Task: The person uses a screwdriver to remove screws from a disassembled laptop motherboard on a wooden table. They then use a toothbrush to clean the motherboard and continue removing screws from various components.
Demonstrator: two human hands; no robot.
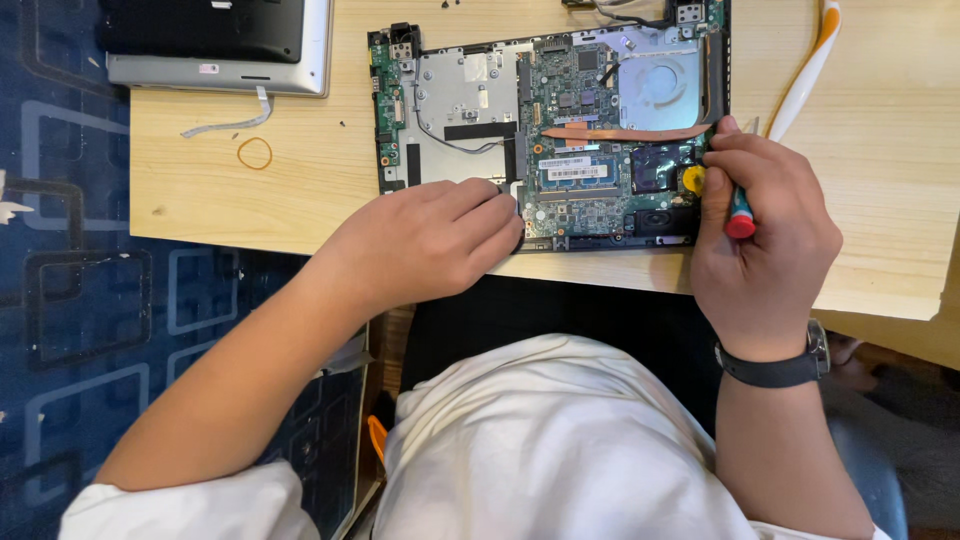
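White-sleeved arms and torso of the seated person fill the lower frame, with a dark wristwatch (pixel 775 368) on the right wrist. Right hand (pixel 765 235): grip closed around a small screwdriver (pixel 738 212) with a red butt and yellow collar, tip hidden but pointed down at the right near corner of an opened laptop base (pixel 550 140). Left hand (pixel 435 240): fingers curled, pressing flat on the base's near edge, holding nothing, apparently steadying it. Laptop base: lies on the pale wooden worktop (pixel 300 190), near its front edge, green board, copper heat pipe (pixel 625 132), round fan housing and memory module exposed. Step judged: working a screw at that corner during disassembly or reassembly; which, cannot be told. Next move would call for keeping the driver upright and seated in the screw head while the left hand holds the base firm. Elsewhere: silver laptop lid section (pixel 215 45) top left, loose ribbon cable (pixel 230 122), rubber band (pixel 254 153), orange-and-white tool (pixel 805 70) at right.
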